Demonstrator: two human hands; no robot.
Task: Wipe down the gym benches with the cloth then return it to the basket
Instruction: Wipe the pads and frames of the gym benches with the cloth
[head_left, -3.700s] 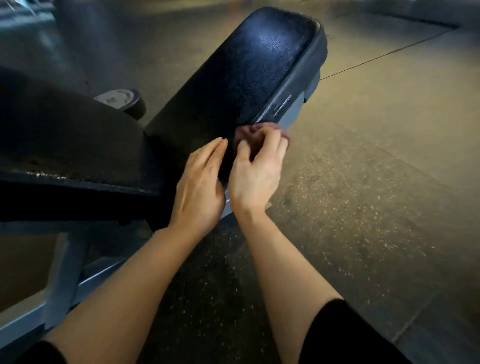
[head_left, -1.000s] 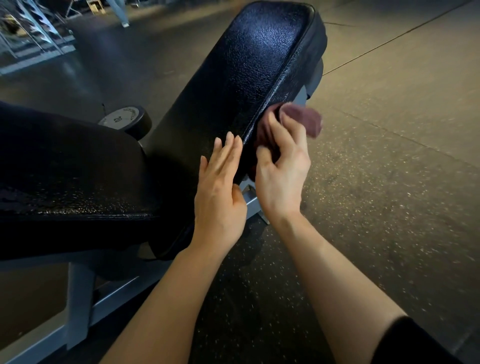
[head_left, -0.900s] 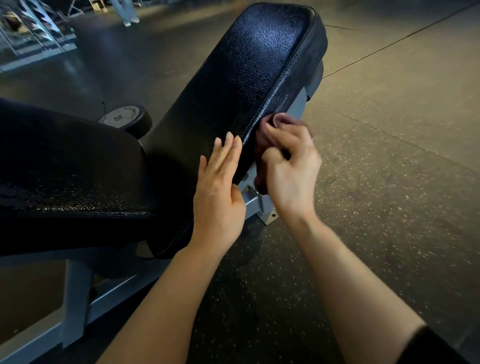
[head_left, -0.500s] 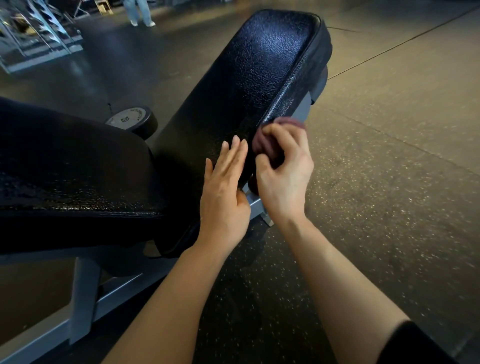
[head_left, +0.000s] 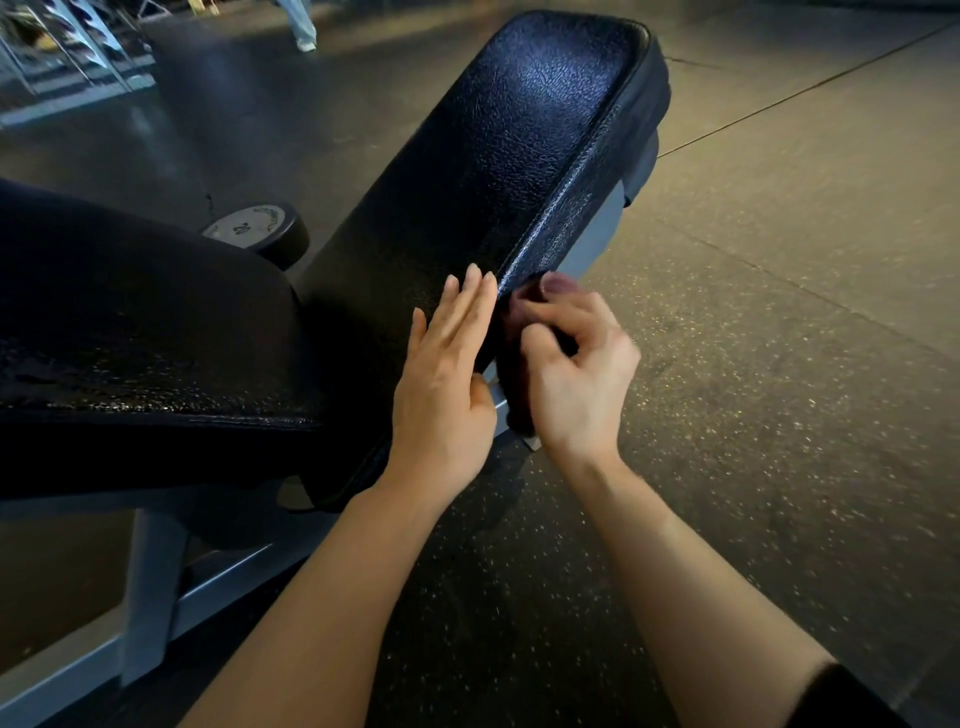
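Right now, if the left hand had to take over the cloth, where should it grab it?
Probably the bunched top of the cloth poking above the right hand, pinched from above. The rest is pressed against the back pad side, under curled fingers.

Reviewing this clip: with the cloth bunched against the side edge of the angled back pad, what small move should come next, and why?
Probably slide the right hand with the cloth further up the side edge of the back pad, toward its top end. The cloth sits low on that edge, most of the edge lies above it, and the left hand rests flat on the pad, steadying it.
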